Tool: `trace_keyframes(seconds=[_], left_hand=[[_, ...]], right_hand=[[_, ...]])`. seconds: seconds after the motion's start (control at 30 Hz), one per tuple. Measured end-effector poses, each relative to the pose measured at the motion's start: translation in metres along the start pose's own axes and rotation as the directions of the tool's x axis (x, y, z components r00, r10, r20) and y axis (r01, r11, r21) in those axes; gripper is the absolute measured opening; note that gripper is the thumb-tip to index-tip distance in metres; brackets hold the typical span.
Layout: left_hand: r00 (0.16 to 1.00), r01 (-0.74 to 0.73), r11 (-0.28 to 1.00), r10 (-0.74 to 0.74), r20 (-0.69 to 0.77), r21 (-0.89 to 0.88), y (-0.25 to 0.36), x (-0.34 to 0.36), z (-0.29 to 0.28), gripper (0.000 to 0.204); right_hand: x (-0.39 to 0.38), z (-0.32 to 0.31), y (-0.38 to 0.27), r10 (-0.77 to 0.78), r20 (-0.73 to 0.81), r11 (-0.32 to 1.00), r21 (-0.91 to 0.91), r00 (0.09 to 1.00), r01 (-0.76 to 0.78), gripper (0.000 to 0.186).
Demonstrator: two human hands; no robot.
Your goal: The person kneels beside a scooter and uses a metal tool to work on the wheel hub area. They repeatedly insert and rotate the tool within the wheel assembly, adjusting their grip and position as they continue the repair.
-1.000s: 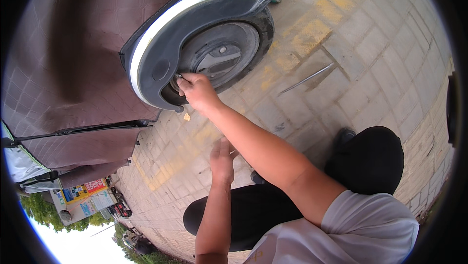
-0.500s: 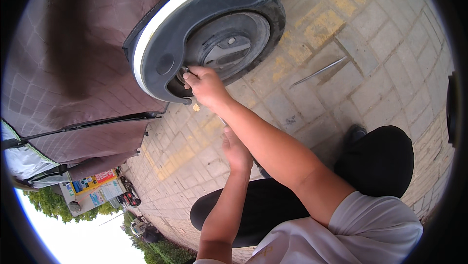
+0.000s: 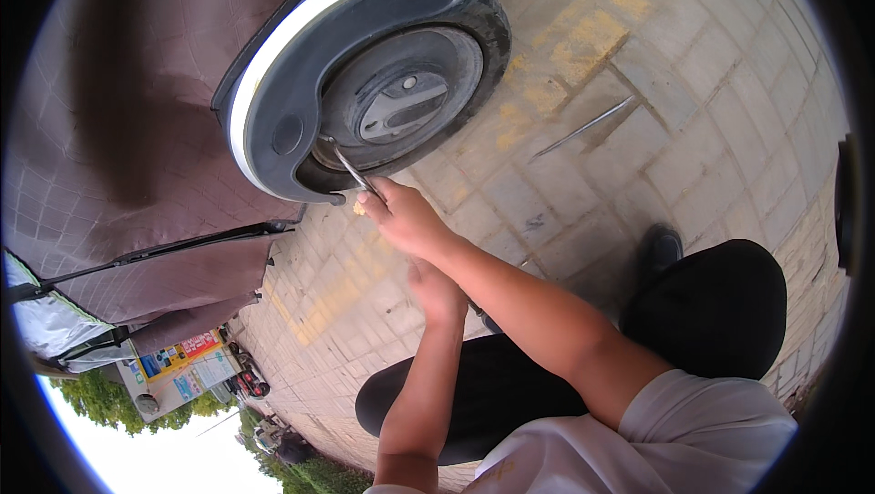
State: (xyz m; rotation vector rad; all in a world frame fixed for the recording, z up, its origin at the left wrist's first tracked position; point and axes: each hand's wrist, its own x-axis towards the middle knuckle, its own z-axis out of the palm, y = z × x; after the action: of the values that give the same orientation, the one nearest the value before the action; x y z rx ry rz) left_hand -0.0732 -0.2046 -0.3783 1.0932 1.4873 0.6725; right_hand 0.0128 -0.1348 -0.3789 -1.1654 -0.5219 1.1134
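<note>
Gray paving stones [image 3: 720, 129] cover the ground, with worn patches of yellow paint [image 3: 588, 43] on them. On the far left stands a wheel [image 3: 406, 97] with a dark gray cover plate [image 3: 287, 97] curving around its left side. A white stripe [image 3: 244, 97] runs along the edge of that plate. Next to it, on the left, hangs a big brown quilted cloth [image 3: 182, 56].

The right hand [image 3: 410, 219] is near the wheel, with its fingers closed tight on a thin metal tool [image 3: 354, 169]. The tool points far and left, and its tip is at the left part of the wheel, close to the dark plate. I cannot tell if the tip is touching. A small yellowish leaf [image 3: 359, 209] shows just beside the fingers.

The left hand [image 3: 436, 289] is nearer, partly behind the right arm. It is blurry, so I cannot tell if it is holding something.

To the right of the wheel, a long metal rod [image 3: 583, 126] lies flat on the stones, well apart from both hands. Nearer, a dark shoe [image 3: 663, 248] sits by a bent knee in black pants [image 3: 706, 312]. Over on the left, a bright sign board [image 3: 187, 362] stands past the cloth.
</note>
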Motion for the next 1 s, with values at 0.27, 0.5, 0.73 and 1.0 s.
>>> trace_keyframes(seconds=[0.27, 0.5, 0.73, 1.0], left_hand=[[0.998, 0.020, 0.998, -0.017, 0.059, -0.062, -0.001, 0.000, -0.004, 0.020], [0.998, 0.046, 0.996, -0.043, 0.040, -0.072, -0.004, 0.004, -0.012, 0.024], [0.996, 0.071, 0.982, -0.059, 0.068, -0.174, 0.003, -0.002, -0.010, 0.026], [0.996, 0.087, 0.976, -0.081, 0.037, -0.198, 0.005, -0.004, -0.005, 0.031]], right_hand=[[-0.019, -0.005, -0.002, 0.082, -0.031, 0.995, 0.057, 0.996, -0.080, 0.025], [-0.016, 0.006, 0.003, 0.100, -0.080, 0.969, 0.235, 0.992, -0.079, 0.026], [-0.014, 0.005, 0.001, 0.106, -0.101, 0.970, 0.231, 0.989, -0.080, 0.025], [-0.016, 0.001, -0.001, 0.078, -0.049, 0.972, 0.227, 0.996, -0.065, 0.023]])
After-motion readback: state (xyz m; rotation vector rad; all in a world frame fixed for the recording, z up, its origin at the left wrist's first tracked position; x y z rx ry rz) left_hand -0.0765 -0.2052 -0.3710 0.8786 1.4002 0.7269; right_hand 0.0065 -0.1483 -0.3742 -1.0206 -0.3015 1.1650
